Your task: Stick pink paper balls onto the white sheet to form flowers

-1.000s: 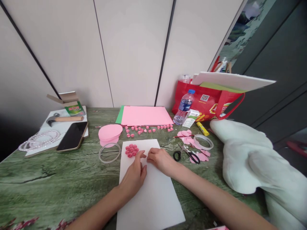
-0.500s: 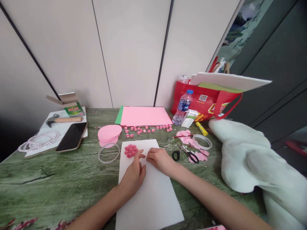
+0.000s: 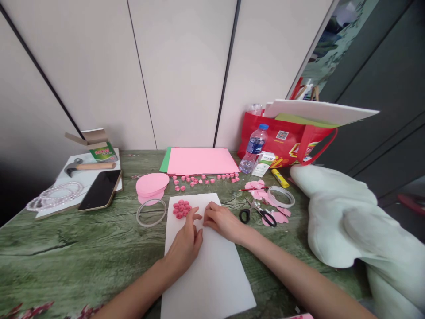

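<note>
A white sheet (image 3: pixel 206 270) lies lengthwise before me on the wooden table. Near its top left corner sits a cluster of pink rolled paper roses (image 3: pixel 181 208). My left hand (image 3: pixel 186 241) rests on the sheet just below and right of the cluster, with index finger and thumb apart. To its right, my right hand (image 3: pixel 222 221) has its fingers bent together against the sheet; whatever may be between the fingertips is hidden. Several loose rolled roses (image 3: pixel 206 181) lie in rows beyond the top edge of the sheet.
Left stand pink paper ovals (image 3: pixel 152 182), a tape roll (image 3: pixel 151 213), a phone (image 3: pixel 100 189) and a hammer (image 3: pixel 94 166). Right are black-handled scissors (image 3: pixel 268 218), another tape roll (image 3: pixel 288 196), pink scraps, a bottle (image 3: pixel 254 150), a red bag (image 3: pixel 282 141) and a white plush (image 3: pixel 335 217).
Almost nothing differs. The right hand's fingers have shifted very slightly; the whole view has moved by a few pixels.
</note>
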Motion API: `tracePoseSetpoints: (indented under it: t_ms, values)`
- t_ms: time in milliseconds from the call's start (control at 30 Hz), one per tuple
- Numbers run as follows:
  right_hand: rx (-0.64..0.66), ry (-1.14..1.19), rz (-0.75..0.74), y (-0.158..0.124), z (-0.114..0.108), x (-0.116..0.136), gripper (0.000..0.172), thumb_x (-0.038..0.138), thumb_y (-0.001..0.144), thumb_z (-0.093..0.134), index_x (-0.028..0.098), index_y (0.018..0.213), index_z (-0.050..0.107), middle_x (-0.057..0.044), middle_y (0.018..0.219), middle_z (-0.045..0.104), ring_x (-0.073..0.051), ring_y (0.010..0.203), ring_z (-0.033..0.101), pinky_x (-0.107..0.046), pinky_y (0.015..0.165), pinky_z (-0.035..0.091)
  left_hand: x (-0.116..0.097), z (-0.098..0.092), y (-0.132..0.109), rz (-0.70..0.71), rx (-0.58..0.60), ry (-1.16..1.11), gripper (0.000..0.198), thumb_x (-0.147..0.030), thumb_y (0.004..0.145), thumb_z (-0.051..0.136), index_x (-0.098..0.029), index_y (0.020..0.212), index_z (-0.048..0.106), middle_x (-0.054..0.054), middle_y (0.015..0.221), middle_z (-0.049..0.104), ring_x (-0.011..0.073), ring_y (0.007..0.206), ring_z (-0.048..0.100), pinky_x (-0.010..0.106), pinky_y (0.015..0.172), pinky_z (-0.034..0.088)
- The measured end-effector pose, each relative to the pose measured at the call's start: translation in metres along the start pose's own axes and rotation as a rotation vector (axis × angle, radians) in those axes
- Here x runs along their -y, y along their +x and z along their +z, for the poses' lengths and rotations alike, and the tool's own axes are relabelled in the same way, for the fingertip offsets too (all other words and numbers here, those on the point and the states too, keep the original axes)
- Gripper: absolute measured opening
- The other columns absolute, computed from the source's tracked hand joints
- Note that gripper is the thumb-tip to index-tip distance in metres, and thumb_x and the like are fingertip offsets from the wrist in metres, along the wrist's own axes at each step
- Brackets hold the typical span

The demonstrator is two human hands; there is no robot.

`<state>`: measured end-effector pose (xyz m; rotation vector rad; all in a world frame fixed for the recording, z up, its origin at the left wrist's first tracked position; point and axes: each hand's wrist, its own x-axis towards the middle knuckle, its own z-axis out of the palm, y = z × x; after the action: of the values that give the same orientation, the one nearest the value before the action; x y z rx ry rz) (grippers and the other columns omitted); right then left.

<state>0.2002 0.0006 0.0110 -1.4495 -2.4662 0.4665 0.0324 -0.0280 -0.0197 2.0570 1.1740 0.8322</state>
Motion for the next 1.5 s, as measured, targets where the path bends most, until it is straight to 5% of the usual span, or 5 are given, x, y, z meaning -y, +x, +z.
tracePoseSetpoints:
  t_ms: [300, 633, 900, 1133, 1500]
  values:
    - [-0.017, -0.045, -0.041, 0.002, 0.008, -0.003, 0.011, 0.015, 0.088, 0.046, 0.013, 0.087, 0.057, -0.008, 0.095, 0.054, -0.013, 0.072, 0.055, -0.026, 0.066, 0.042, -0.003, 0.0, 0.0, 0.0, 0.002, 0.013, 0.053, -0.014, 0.084, 0.034, -0.021, 0.133, 0.014, 0.011, 0.114, 0.055, 0.01, 0.058, 0.051, 0.029, 0.063, 0.045]
    - [-0.469, 0.221, 0.106, -0.002, -0.02, -0.065, 0.009, 0.013, 0.077, 0.05, 0.016, 0.077, 0.058, -0.006, 0.08, 0.065, -0.015, 0.071, 0.061, -0.026, 0.068, 0.046, -0.002, -0.001, -0.001, -0.033, 0.024, 0.021, 0.05, -0.014, 0.085, 0.032, -0.02, 0.131, 0.014, 0.012, 0.114, 0.052, 0.01, 0.059, 0.049, 0.028, 0.061, 0.044]
    - [-0.265, -0.355, 0.552, 0.008, -0.07, -0.11, 0.016, 0.031, 0.082, 0.056, 0.025, 0.087, 0.07, -0.004, 0.079, 0.071, -0.019, 0.077, 0.064, -0.026, 0.067, 0.044, 0.002, 0.001, -0.002, -0.04, 0.026, 0.019, 0.052, -0.014, 0.086, 0.032, -0.02, 0.133, 0.01, 0.009, 0.107, 0.054, 0.011, 0.059, 0.05, 0.029, 0.063, 0.044]
    - [-0.276, -0.387, 0.601, 0.058, -0.063, -0.132, 0.022, 0.034, 0.083, 0.057, 0.022, 0.095, 0.071, -0.01, 0.087, 0.069, -0.021, 0.086, 0.062, -0.026, 0.07, 0.044, 0.002, 0.001, -0.003, -0.038, 0.034, 0.007, 0.052, -0.013, 0.086, 0.031, -0.021, 0.132, 0.01, 0.007, 0.104, 0.053, 0.0114, 0.063, 0.052, 0.029, 0.065, 0.044]
    - [-0.252, -0.389, 0.633, 0.078, -0.051, -0.143, 0.02, 0.024, 0.077, 0.06, 0.018, 0.092, 0.072, -0.014, 0.086, 0.068, -0.023, 0.09, 0.061, -0.031, 0.075, 0.044, 0.003, 0.002, -0.004, -0.047, 0.021, -0.037, 0.055, -0.011, 0.084, 0.035, -0.022, 0.133, 0.013, 0.008, 0.108, 0.055, 0.0103, 0.061, 0.053, 0.025, 0.058, 0.041]
